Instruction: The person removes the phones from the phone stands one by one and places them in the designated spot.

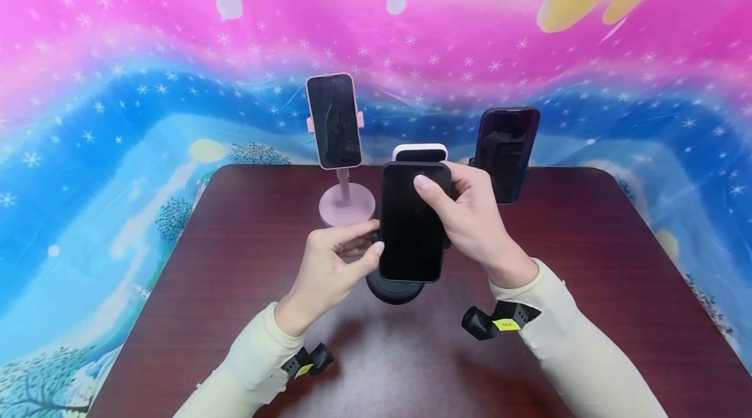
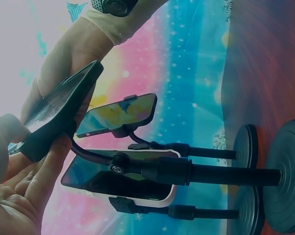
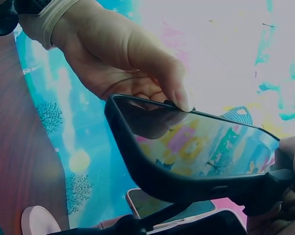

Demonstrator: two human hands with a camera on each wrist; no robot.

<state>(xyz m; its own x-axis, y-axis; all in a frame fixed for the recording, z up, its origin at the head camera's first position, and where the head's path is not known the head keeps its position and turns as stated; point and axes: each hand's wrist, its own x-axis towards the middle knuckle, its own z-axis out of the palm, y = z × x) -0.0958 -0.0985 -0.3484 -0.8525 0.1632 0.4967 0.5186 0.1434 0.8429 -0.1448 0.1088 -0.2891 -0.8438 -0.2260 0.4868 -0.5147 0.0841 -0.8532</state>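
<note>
A black phone (image 1: 411,228) sits upright in the clamp (image 3: 173,104) of a black phone stand (image 2: 167,170), its screen facing me. My right hand (image 1: 477,215) grips the phone's upper right side, thumb over the screen and fingers behind. At the phone's left edge, the thumb and forefinger of my left hand (image 1: 331,268) pinch the side of the clamp. The stand's round base (image 1: 395,290) shows below the phone in the head view; the phone hides most of the pole there.
Back left, a pink stand (image 1: 346,204) holds a pink-edged phone (image 1: 335,121). A white-edged phone (image 1: 420,151) stands just behind the black one, mostly hidden. Another dark phone (image 1: 507,153) stands at the back right. A patterned cloth (image 1: 117,98) hangs behind the brown table (image 1: 194,313).
</note>
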